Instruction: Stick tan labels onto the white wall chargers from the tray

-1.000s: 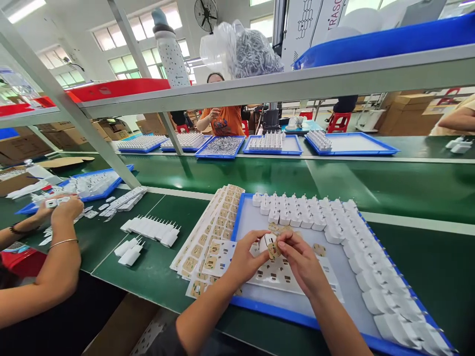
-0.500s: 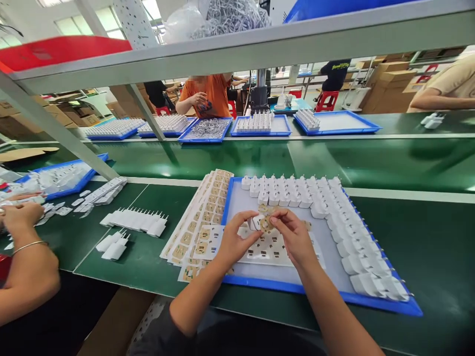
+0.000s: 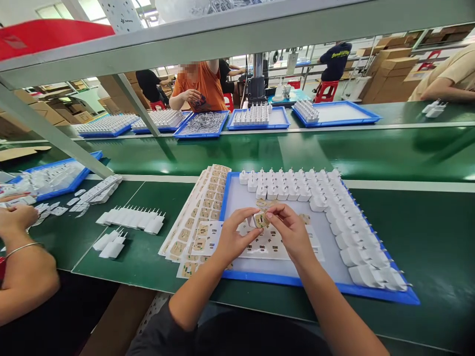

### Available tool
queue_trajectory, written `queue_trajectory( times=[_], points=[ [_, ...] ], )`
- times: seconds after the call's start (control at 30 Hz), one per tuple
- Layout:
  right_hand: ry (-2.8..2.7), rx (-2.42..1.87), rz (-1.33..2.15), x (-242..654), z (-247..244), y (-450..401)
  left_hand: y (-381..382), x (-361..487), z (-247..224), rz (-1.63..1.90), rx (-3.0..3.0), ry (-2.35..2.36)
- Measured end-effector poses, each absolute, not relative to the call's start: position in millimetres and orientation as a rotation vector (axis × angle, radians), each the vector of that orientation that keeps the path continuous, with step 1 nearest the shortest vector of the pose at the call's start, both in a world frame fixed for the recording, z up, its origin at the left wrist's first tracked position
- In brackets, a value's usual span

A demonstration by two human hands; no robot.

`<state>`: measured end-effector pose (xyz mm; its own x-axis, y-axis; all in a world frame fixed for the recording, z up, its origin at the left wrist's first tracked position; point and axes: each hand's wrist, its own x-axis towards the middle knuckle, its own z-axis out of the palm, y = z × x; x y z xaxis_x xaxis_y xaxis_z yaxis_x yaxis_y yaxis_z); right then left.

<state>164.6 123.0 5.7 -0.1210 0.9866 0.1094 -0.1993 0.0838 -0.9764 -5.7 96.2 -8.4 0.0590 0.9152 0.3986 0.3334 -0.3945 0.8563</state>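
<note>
A small white charger plug (image 3: 252,220) is pinched between the thumb and fingers of my left hand (image 3: 233,238), above the tray. My right hand (image 3: 292,236) pinches the edge of a tan sticker (image 3: 262,219), which lies over the charger's end face with a dark slot showing in it. Beneath both hands is a partly used sticker sheet (image 3: 275,247) with several cut-outs. It lies across a blue-rimmed tray (image 3: 267,279). Rows of white chargers (image 3: 343,232), pins up, line the tray's far and right sides.
More sticker sheets (image 3: 181,232) are fanned at the tray's left. Further left sit a row of chargers (image 3: 131,219) and a smaller group (image 3: 110,243). A co-worker's arm (image 3: 27,277) reaches in at the left edge. Behind runs a green belt (image 3: 178,155); a metal shelf beam (image 3: 208,32) crosses above.
The sticker, earlier at an angle beside the charger, now covers its end face. My right fingers have moved slightly closer to the left. The camera view has shifted a little.
</note>
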Motion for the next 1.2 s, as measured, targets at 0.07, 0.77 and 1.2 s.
queue_trajectory(
  times=[0.07,0.77,1.2],
  points=[
    [-1.202,-0.934,1.315,164.3,6.4,122.3,96.0,-5.8,-8.9,1.351,1.788,1.248],
    [-1.235,-0.95,1.282,164.5,3.7,121.1,93.9,-5.0,-7.2,1.327,1.77,1.285],
    [-1.258,-0.99,1.223,162.1,1.4,121.5,94.3,-4.9,-7.2,1.348,1.809,1.261]
  ],
)
